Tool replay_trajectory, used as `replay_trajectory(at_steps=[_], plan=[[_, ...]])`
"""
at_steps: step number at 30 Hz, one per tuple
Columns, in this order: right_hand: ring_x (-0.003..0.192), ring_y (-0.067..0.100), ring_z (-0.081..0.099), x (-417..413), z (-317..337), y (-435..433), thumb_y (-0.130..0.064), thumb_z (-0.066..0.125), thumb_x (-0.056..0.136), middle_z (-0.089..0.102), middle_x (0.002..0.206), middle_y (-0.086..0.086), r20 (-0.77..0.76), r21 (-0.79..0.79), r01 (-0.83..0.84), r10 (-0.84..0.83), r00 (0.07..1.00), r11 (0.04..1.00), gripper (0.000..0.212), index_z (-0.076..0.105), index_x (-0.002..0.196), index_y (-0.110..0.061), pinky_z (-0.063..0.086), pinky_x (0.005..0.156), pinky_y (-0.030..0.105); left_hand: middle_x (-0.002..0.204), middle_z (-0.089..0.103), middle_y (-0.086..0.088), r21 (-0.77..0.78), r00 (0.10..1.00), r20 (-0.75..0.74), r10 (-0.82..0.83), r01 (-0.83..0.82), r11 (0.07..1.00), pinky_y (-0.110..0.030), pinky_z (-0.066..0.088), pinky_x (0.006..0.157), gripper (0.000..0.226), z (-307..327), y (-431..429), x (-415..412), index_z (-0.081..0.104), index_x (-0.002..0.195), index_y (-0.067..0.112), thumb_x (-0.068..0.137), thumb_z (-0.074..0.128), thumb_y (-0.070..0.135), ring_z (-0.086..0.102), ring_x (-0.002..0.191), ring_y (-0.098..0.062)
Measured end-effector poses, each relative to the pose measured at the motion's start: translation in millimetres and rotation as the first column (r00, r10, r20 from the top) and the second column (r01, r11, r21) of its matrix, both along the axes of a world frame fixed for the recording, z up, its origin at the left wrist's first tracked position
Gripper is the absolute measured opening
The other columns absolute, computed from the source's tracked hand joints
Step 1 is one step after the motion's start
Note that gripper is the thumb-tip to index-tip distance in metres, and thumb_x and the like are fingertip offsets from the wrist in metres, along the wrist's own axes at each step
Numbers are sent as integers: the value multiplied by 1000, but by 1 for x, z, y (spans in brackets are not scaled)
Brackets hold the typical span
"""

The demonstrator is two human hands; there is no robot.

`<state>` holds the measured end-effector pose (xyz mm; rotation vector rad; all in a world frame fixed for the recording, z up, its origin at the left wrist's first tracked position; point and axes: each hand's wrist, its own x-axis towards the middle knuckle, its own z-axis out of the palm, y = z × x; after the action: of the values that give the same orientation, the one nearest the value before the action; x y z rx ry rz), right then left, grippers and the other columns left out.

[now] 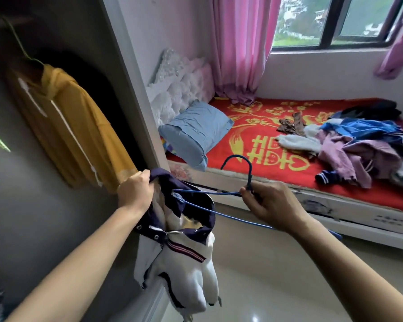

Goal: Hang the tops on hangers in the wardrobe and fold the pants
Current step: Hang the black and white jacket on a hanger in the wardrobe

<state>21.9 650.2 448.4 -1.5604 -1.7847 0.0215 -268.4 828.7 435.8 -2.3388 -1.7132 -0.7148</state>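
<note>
My left hand grips the navy collar of a white and navy top, which hangs down in front of the wardrobe's edge. My right hand pinches a blue wire hanger just below its hook. One arm of the hanger reaches into the top's neck opening. Inside the open wardrobe on the left, a yellow hooded top hangs from a green hanger. A pile of clothes lies on the bed at the right.
The bed has a red and gold blanket, a blue pillow and a white tufted headboard. Pink curtains flank the window. Shiny floor lies below my arms. A dark sock sits near the bed's edge.
</note>
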Motion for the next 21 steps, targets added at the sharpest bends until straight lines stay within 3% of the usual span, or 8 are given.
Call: replay_trajectory(at_steps=[3,6,9,12,14,17,19,21], plan=[[49,23,37,-27,0,7,-25,57,96,35,55,-9,47,-26,-32,34,998,999,31,43,69,-24,40,48,40,79,61,-12,-19,993,64,-103,104,994,-37,40,54,15,8,-4,15,61,81,9,89,65,21,62,72,-41],[59,31,53,-54,-8,37,-30,53,100,55,62,3,3,-104,22,-22,1000,994,30,56,73,-16,44,57,43,88,60,-13,-31,957,222,-188,200,979,-37,45,63,12,21,-11,35,72,93,12,90,67,22,62,78,-38],[84,40,63,-87,-28,57,-34,47,102,70,84,16,13,-259,86,-85,996,962,35,64,84,-9,45,69,44,88,62,-12,8,901,336,-274,289,957,-33,47,69,18,35,-18,41,76,101,13,84,72,17,62,81,-35],[74,37,61,-95,-32,64,-33,51,102,66,73,16,-117,-155,149,-168,979,977,38,59,75,-7,39,62,41,83,61,-5,27,878,396,-268,281,959,-27,42,67,19,55,-11,36,76,100,19,81,75,21,62,77,-29],[56,20,52,-88,-18,70,-31,56,100,57,57,1,-274,-2,233,-225,935,972,36,51,68,-16,30,56,33,87,65,-4,-13,866,434,-247,280,960,-27,45,70,19,65,-6,30,75,99,21,80,78,24,63,80,-25],[48,5,42,-90,1,77,-33,57,98,43,48,-13,-425,159,308,-216,879,938,36,42,66,-29,23,50,20,91,70,-3,-37,830,496,-256,314,949,-26,48,74,19,70,-12,21,77,99,22,81,79,25,66,85,-20],[47,3,42,-98,-1,82,-31,57,99,45,49,-13,-464,184,266,-156,872,946,37,41,66,-28,25,49,15,92,71,3,30,752,573,-325,377,926,-19,47,79,19,78,-18,20,78,99,23,82,78,16,67,89,-9],[49,9,40,-106,-5,89,-29,56,100,47,52,-9,-441,74,202,-150,885,977,37,47,66,-21,29,52,25,87,68,13,103,671,614,-415,454,885,-7,44,80,24,92,-24,27,77,98,23,79,79,8,63,87,7]])
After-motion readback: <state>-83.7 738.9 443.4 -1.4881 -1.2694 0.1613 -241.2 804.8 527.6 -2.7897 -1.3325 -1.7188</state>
